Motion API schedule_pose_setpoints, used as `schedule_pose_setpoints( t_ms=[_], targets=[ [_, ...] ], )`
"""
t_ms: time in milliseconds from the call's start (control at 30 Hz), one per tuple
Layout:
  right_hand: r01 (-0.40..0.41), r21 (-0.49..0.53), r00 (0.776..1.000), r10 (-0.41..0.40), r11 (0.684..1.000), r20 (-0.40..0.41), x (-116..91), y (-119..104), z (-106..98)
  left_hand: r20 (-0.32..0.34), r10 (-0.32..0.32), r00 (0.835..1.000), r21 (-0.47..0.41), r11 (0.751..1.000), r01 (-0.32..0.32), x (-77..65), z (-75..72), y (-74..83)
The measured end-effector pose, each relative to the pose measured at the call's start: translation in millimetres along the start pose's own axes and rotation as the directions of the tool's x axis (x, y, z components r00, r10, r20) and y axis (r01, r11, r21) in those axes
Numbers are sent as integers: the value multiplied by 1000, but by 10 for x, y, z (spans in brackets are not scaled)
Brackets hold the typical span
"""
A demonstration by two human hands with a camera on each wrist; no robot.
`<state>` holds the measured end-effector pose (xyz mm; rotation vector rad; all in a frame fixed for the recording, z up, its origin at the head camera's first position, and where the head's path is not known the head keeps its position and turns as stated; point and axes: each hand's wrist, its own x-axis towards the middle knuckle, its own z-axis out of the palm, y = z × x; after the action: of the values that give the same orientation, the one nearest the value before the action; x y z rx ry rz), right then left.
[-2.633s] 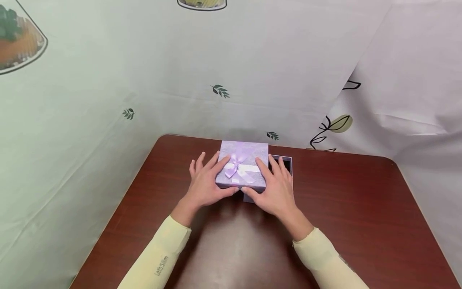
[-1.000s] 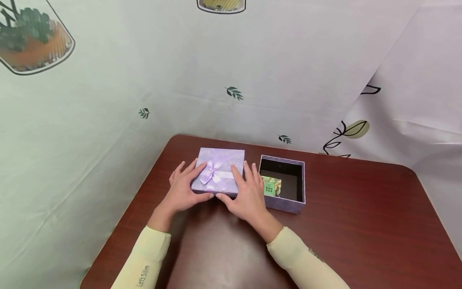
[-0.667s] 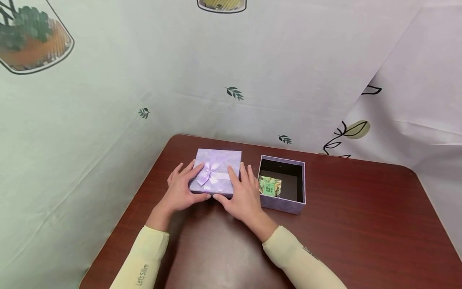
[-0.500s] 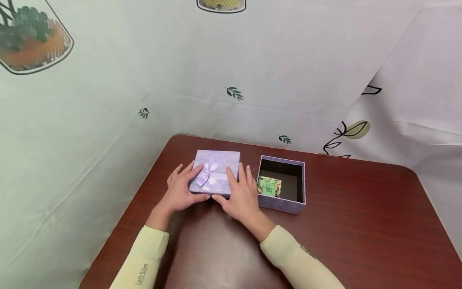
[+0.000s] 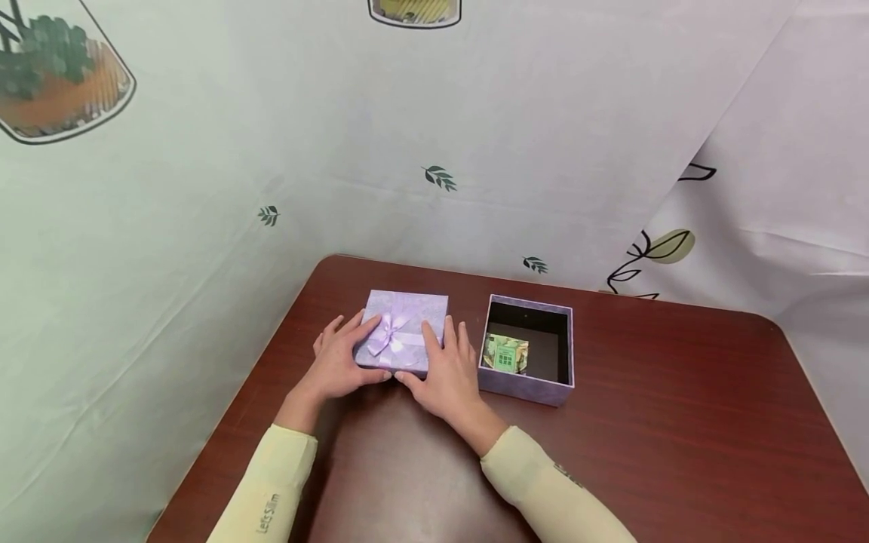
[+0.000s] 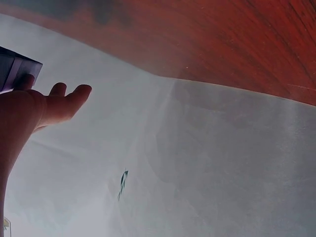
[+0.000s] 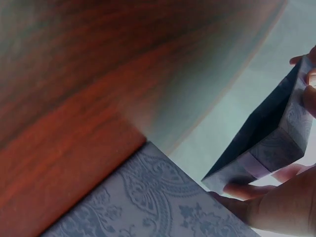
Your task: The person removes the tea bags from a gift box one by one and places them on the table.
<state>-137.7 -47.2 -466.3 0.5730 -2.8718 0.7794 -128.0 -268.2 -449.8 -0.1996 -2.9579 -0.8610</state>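
Note:
A lilac gift box lid [image 5: 407, 308] with a ribbon bow [image 5: 390, 335] is held between both hands at the table's left side. My left hand [image 5: 338, 362] grips its left edge, and my right hand [image 5: 448, 377] grips the right, thumbs meeting at the front. The right wrist view shows the lid's dark hollow underside [image 7: 261, 118] raised off the table, with the right hand [image 7: 286, 205] at its edge. Just right of the hands stands the uncovered box base [image 5: 523, 388], dark inside. A green printed packet [image 5: 505, 354] lies in its left front part.
The reddish-brown table [image 5: 679, 415] extends to the right of the box base. Behind it hangs a pale cloth backdrop [image 5: 577, 136] printed with leaves and plants. The table's left edge runs close to the left forearm.
Both hands have carried the lid leftward off the box base, bringing the packet inside into view. Over the last half second the lid has shifted slightly nearer. The base stays on the table.

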Motion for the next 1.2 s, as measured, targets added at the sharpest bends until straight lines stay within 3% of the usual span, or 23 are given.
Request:
schedule_pose_setpoints(
  t_ms=[500,1200],
  targets=[
    [-54,-22,995,56,998,79,64,-16,132,52,-31,998,-27,999,32,64,96,-192],
    [-96,-65,968,109,993,227,144,-42,203,120,-98,988,-18,995,101,157,164,-291]
  ],
)
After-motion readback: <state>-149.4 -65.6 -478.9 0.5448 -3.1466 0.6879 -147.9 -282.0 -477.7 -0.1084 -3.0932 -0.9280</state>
